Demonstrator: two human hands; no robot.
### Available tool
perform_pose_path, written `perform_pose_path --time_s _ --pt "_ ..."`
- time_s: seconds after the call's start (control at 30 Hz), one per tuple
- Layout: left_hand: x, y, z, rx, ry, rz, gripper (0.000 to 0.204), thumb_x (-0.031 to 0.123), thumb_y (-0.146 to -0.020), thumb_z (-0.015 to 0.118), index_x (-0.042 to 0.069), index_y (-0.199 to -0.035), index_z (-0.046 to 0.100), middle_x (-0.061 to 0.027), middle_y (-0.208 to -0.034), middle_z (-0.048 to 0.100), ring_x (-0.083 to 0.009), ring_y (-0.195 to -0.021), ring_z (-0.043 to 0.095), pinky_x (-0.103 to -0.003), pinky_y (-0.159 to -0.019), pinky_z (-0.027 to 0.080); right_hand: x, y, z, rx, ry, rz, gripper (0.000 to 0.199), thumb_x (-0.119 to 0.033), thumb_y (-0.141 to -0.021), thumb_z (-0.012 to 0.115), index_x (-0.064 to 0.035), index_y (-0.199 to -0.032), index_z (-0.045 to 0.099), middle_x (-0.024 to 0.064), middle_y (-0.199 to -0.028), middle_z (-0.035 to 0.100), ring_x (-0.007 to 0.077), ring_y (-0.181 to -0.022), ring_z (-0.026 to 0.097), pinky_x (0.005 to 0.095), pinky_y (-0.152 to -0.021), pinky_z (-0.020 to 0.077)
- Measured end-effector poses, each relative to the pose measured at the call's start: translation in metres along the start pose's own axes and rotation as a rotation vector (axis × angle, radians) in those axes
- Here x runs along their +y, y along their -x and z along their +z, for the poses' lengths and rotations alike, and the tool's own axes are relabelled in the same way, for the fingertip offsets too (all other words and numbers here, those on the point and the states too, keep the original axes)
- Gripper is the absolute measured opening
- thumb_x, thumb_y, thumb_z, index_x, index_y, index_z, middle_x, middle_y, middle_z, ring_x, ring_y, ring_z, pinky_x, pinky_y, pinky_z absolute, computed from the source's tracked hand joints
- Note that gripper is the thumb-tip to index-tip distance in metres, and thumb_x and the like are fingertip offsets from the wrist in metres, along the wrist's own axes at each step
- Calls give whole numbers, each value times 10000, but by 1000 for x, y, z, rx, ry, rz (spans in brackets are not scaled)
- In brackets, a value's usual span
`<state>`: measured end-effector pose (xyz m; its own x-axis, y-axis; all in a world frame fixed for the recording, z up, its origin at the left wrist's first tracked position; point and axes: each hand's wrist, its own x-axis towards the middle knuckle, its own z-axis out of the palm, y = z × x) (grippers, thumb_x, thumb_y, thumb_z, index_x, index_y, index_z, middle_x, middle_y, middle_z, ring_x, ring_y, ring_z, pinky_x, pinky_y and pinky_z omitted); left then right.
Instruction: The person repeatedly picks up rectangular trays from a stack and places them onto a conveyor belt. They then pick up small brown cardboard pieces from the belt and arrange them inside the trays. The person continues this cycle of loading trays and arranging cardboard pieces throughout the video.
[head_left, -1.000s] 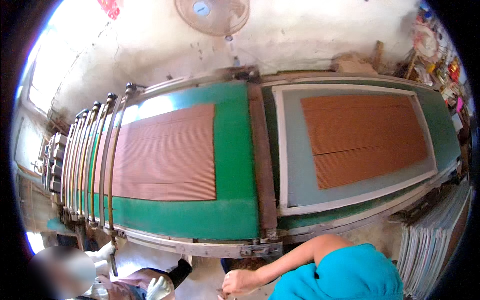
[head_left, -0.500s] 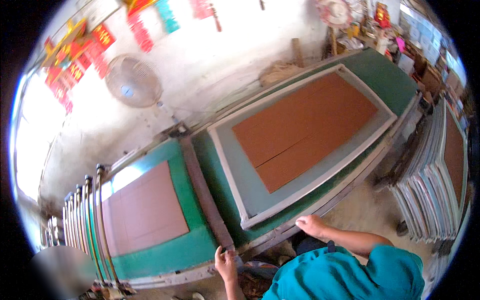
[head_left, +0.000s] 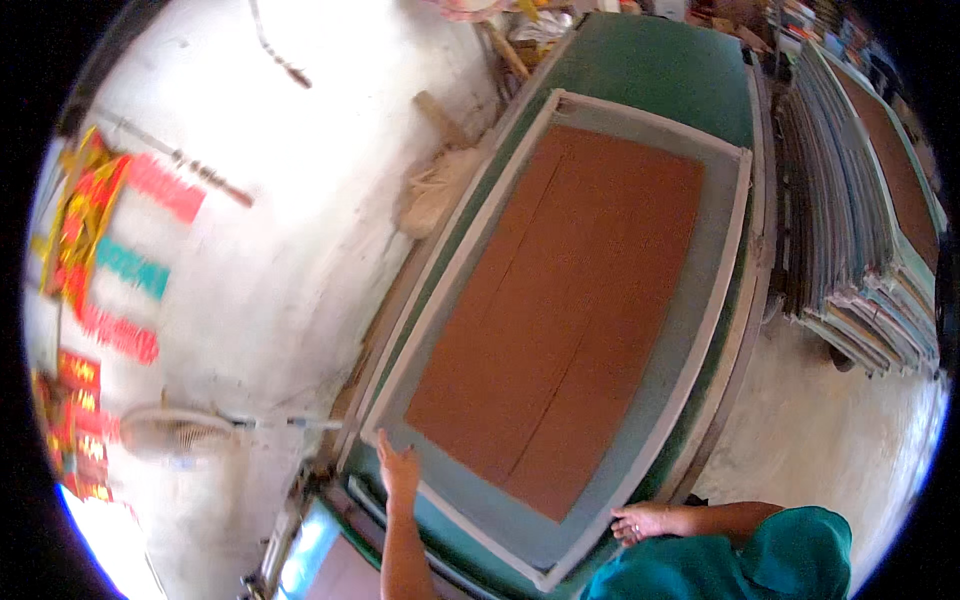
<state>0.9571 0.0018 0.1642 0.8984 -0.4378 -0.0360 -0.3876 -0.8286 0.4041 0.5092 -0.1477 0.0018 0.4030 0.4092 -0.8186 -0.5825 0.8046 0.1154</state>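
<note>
A large pale-rimmed screen frame (head_left: 668,432) with grey mesh lies on a long green-topped table (head_left: 650,65). In its middle is a brown rectangular panel (head_left: 580,290) crossed by thin dark lines. My left hand (head_left: 398,468) reaches over the frame's near left corner, a finger stretched along the rim. Whether it presses on the rim I cannot tell. Close to the frame's near right edge is my right hand (head_left: 640,522), its fingers loosely bent and apart. Neither hand shows anything held.
On the right stands a thick stack of similar frames (head_left: 840,230), a brown panel on its outer face. Along the table's left runs a white wall (head_left: 290,180) with red hangings and a fan (head_left: 175,432). A cloth-like bundle (head_left: 440,190) sits against the wall by the table edge.
My view has turned right, toward the framed screen. My left hand has moved from the gap between the tables to the frame's near left corner; my right hand is now closer to the frame's edge.
</note>
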Motion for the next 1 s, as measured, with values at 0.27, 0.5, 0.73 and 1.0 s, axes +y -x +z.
perform_pose_path --time_s 0.27,0.5,0.73,1.0 --pt "-92 -211 94 54 31 41 558 331 -917 403 14 -1362 289 -210 -1357 362 -335 -1269 326 -398 -1044 260 -35 16 5 59 168 9 810 -578 -801 540 78 -1248 379 131 -1222 469 201 -1079 508 294 -708 541" --pt "-41 -256 124 -321 -138 -274 571 455 -928 262 59 -1320 389 -180 -1296 444 -344 -1188 416 -425 -996 306 -68 53 -1 584 661 -170 806 -753 -781 289 -32 -704 639 112 -625 619 240 -635 618 354 -628 486" --pt "95 -214 125 -369 -139 31 543 426 -926 322 -1 -1218 487 -213 -1120 563 -378 -1039 514 -450 -892 384 -177 158 -73 1035 -381 -1009 589 -552 -861 431 7 -741 572 101 -614 560 201 -567 570 357 -510 460" --pt "173 -22 37 -786 907 -193 442 303 -935 396 -31 -1216 466 -155 -872 615 -258 -703 609 -360 -613 488 -115 351 -132 1081 -155 -989 529 -501 -882 438 2 -773 560 112 -560 547 206 -440 544 335 -390 429"
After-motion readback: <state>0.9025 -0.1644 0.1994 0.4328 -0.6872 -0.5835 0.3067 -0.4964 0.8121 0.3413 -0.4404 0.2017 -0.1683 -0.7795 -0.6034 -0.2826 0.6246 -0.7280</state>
